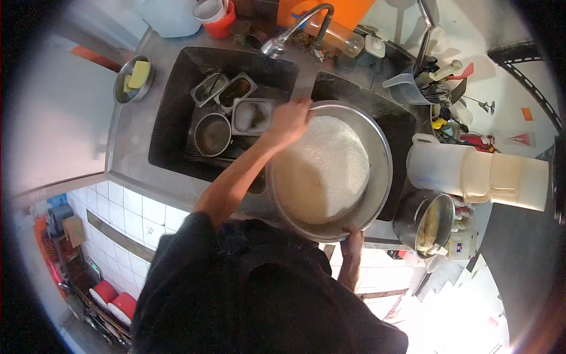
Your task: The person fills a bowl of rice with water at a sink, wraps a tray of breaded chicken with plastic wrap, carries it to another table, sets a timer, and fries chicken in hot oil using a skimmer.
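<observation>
Black shirt point(259, 295) cloth fills the bottom of the head view, closest to the lens, and two bare hands reach out from it to a wide steel bowl point(383, 159). The bowl sits over the right sink point(405, 127) and reaches past the counter's point(131, 150) front edge; whether it is borne by the hands alone or partly rests there, I cannot tell. The left hand point(292, 123) has its fingers closed over the far left part of the rim. The right hand point(353, 243) grips the near rim, thumb side up, its fingers hidden underneath.

As far as can be judged, the loading is done: the bowl holds a good deal of grain point(342, 147), perhaps rice, and both hands have a hold. No water is seen running from the tap point(274, 48), and what is left to do does not show.

The grain is fine and pale, bright white on the right, tan where shadow falls. It makes a fairly smooth surface, with bare steel showing along the right wall. Wet or dry is unclear.

Tubs point(252, 115) and a round pan point(213, 134) lie in the left sink point(170, 121), apart from the grain.
</observation>
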